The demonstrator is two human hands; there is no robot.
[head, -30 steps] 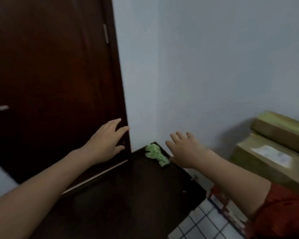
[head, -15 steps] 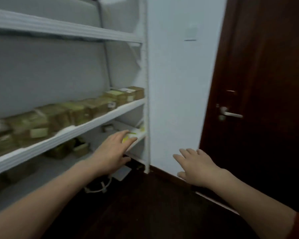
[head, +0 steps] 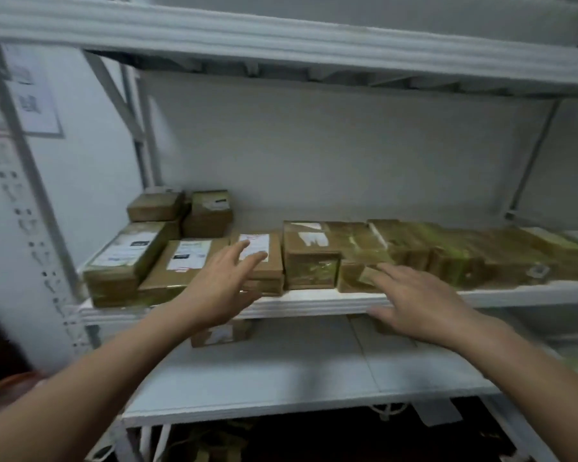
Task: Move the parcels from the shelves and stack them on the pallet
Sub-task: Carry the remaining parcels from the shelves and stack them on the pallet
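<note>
There is plenty left to do, by the look of it. The middle shelf (head: 314,303) carries a full row of parcels (head: 414,251) from the left post (head: 30,181) to the right edge of view. A few smaller ones sit behind at the back left, and at least one lies on the lower shelf (head: 281,378). The pallet is out of sight, so I cannot say how many are stacked there.

Both hands are empty, with fingers spread and slack. The left hand (head: 227,288) reaches over a labelled parcel (head: 274,250); I cannot tell whether the fingertips touch it. The right hand (head: 417,301) hovers before a small taped parcel (head: 354,278) at the shelf's front lip. I take this as the reach for the next pick-up.

The parcels stand tight side by side, leaving little gap for fingers. There is ample height under the upper shelf (head: 281,38) and the front is open, so one should slide straight out.
</note>
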